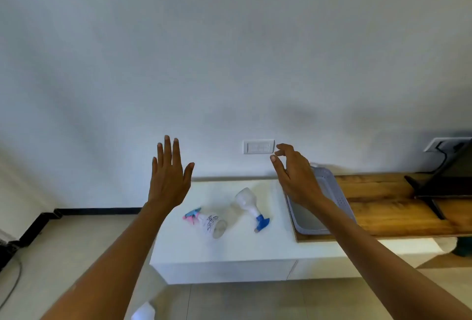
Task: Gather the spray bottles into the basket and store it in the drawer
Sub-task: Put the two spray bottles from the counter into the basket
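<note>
On the white surface (229, 248) below my raised hands, two spray bottles lie on their sides: a pink-and-blue-triggered bottle (208, 220) nearer my left hand (168, 179), and a blue-triggered bottle (249, 204) beneath and between both hands. Neither is touched. My left hand is spread flat and empty; my right hand (293, 174) is loosely curled, empty, above the grey basket (329, 181), which sits on a wooden top (383, 199). A pale wall (229, 51) with a switch plate (258, 146) stands behind.

Grey perforated basket (332, 192), blue-nozzled bottle (251, 207), pink-and-blue-nozzled bottle (209, 221).
</note>
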{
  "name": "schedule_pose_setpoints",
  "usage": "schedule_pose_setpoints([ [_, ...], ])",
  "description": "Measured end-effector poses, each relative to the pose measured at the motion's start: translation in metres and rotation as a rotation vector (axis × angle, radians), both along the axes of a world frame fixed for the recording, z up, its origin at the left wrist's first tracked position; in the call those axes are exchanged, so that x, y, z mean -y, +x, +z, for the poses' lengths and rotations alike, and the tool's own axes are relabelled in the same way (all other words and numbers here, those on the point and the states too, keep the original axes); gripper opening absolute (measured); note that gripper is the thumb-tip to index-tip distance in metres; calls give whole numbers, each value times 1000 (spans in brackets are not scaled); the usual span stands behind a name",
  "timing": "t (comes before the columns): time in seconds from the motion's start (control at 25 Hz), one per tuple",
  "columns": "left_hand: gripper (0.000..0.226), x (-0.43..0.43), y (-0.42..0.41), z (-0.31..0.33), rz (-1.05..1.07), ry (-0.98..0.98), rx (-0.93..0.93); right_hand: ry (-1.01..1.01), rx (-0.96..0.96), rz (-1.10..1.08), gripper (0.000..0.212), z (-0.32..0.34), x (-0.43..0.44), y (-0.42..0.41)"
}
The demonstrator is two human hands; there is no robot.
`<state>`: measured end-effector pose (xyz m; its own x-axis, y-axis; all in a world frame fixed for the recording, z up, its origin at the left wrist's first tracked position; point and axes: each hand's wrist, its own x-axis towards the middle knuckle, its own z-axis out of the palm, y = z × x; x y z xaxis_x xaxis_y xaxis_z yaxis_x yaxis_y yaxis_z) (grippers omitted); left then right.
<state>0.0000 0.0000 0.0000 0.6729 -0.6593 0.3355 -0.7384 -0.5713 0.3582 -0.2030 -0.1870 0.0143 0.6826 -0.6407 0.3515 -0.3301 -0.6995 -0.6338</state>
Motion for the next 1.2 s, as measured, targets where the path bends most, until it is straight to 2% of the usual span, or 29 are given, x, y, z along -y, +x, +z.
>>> schedule_pose_setpoints([
  [0.12, 67, 2, 4, -30, 57, 103, -61, 56, -65, -1, 33, -31, 13, 10],
  [0.32, 68, 18, 5, -101, 36, 205, -204, 260, -292, 38, 32, -106, 50, 33],
  [0.48, 67, 53, 9, -166, 155, 254, -473, 469, -515, 68, 24, -192, 85, 64],
  [0.68, 68, 94, 24, -238, 261, 313, -672, 641, -716, -7, 14, -296, 117, 101],
  [0.84, 66, 113, 30, -283, 338, 346, -764, 682, -776, -114, 27, -361, 133, 119],
  [0.96, 65, 116, 26, -311, 386, 364, -779, 626, -846, -119, 37, -402, 140, 130],
  [1.08, 65, 111, 13, -326, 472, 359, -803, 557, -910, -97, 47, -427, 143, 135],
  [1.2, 64, 106, 5, -333, 543, 371, -842, 546, -919, -128, 45, -437, 145, 139],
])
